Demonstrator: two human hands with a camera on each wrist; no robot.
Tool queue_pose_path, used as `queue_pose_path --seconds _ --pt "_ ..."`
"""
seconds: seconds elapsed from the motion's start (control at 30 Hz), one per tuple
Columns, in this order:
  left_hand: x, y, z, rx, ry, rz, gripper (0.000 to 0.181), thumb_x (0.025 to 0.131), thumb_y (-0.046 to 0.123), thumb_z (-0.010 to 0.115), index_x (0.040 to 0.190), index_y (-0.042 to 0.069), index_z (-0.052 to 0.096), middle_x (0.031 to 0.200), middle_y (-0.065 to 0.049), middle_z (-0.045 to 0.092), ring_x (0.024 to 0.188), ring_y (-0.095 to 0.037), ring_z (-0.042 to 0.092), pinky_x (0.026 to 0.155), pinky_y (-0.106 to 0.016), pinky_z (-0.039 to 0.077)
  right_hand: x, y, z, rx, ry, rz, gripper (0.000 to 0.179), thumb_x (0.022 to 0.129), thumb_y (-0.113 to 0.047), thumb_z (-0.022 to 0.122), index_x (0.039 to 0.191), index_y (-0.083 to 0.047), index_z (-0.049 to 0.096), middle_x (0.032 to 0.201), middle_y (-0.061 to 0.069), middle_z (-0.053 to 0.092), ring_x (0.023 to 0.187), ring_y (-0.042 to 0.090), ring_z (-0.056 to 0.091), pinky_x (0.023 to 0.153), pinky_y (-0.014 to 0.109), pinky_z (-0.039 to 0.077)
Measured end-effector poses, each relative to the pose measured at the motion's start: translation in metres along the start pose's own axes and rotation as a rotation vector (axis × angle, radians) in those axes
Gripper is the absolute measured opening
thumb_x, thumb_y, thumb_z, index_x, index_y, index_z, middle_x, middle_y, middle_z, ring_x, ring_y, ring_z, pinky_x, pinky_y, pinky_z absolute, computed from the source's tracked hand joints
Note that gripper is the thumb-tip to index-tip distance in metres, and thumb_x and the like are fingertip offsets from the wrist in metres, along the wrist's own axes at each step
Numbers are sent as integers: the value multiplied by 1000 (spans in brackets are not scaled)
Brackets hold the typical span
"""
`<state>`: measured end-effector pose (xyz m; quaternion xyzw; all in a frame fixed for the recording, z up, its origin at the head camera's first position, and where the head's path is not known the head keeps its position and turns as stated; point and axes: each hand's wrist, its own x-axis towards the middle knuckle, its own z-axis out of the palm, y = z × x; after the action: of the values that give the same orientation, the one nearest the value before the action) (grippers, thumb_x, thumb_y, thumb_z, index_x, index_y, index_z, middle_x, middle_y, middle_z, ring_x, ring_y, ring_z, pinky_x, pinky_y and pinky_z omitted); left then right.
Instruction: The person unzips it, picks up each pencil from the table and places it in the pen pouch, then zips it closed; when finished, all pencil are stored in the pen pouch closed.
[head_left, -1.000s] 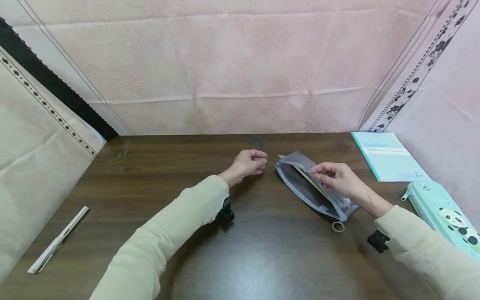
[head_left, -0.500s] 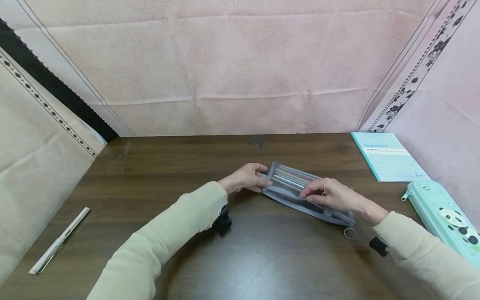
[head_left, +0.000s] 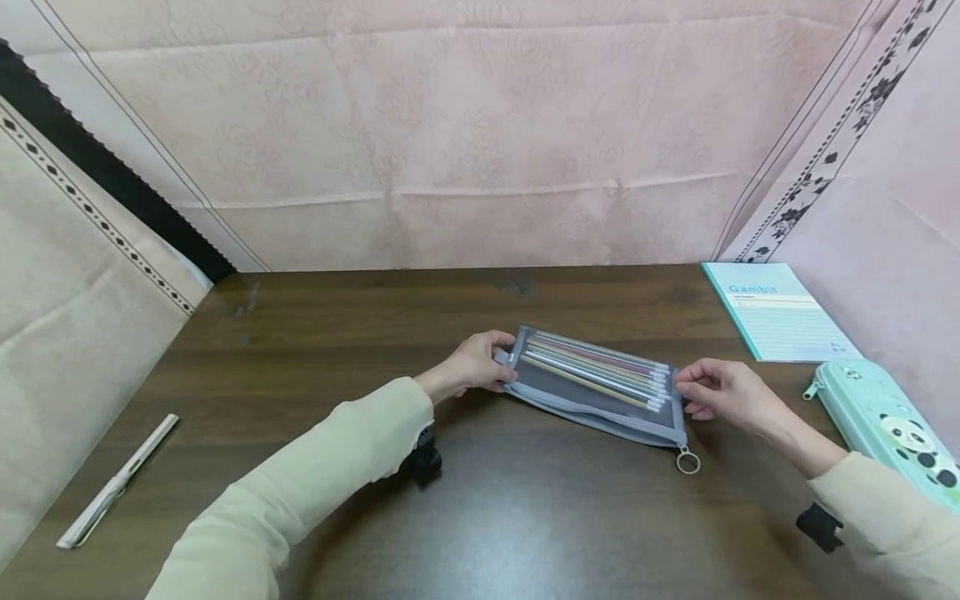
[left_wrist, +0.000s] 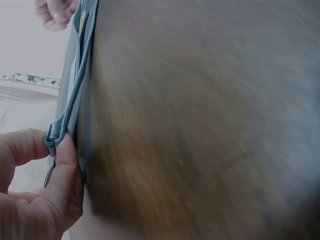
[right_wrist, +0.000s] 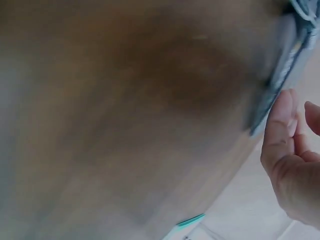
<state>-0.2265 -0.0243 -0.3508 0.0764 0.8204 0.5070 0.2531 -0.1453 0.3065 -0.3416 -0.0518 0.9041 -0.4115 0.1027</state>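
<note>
A grey zip pencil pouch (head_left: pixel 600 421) with a see-through front lies slanted in the middle of the head view, several pencils (head_left: pixel 600 367) showing inside. Its zipped edge faces the near side, and a metal ring (head_left: pixel 687 462) hangs from the right end. My left hand (head_left: pixel 474 362) pinches the pouch's left end; in the left wrist view, thumb and finger meet on the zip end and the mouth is parted. Beside the right end is my right hand (head_left: pixel 723 390), fingertips right at the edge. In the right wrist view its thumb stands apart from the fingers (right_wrist: pixel 280 117).
A mint pencil case (head_left: pixel 888 433) with a panda print lies at the right edge. Behind it is a pale teal notebook (head_left: pixel 780 312). A slim silvery-white folded object (head_left: pixel 118 483) lies at the left on the brown table (head_left: pixel 337 317). Cloth hangs behind and at both sides.
My left hand has taken the pouch's left end. The pouch has turned flatter, its window facing up, and shifted left. My right hand has moved from its mouth to the right end.
</note>
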Motion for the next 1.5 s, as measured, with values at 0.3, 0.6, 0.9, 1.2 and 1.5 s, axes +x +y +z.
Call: queue_pose_path --seconds 0.3,0.6,0.9,1.2,1.5 --pt "-5 -9 -13 -82 41 -21 62 84 -5 64 140 5 39 112 -17 52 79 -17 59 69 -28 58 9 -2 7 205 -93 102 39 94 -9 56 119 16 40 89 9 63 74 11 63 68 28 58" --pt "-7 -14 -28 -99 82 -34 62 85 -5 63 141 5 38 116 -18 50 84 -18 56 65 -24 56 29 -15 14 432 -134 236 64 96 -17 55 140 16 22 96 2 61 80 4 59 74 20 55" --pt "-8 -19 -45 -79 135 -41 60 85 -6 62 140 5 39 117 -18 48 87 -19 53 63 -22 55 49 -29 25 532 -160 258 61 95 -13 55 140 13 22 92 0 61 78 5 60 72 20 55" --pt "-7 -19 -55 -41 166 -47 59 86 -5 61 140 5 41 122 -19 48 91 -19 53 70 -26 57 56 -36 29 517 -198 226 64 94 -9 56 142 10 18 102 5 57 81 6 58 72 20 54" --pt "-3 -22 -62 215 311 91 47 85 6 67 130 2 53 124 -17 55 105 -23 56 91 -36 51 63 -41 34 531 -144 217 61 94 -5 54 142 11 20 92 2 58 74 4 58 67 17 53"
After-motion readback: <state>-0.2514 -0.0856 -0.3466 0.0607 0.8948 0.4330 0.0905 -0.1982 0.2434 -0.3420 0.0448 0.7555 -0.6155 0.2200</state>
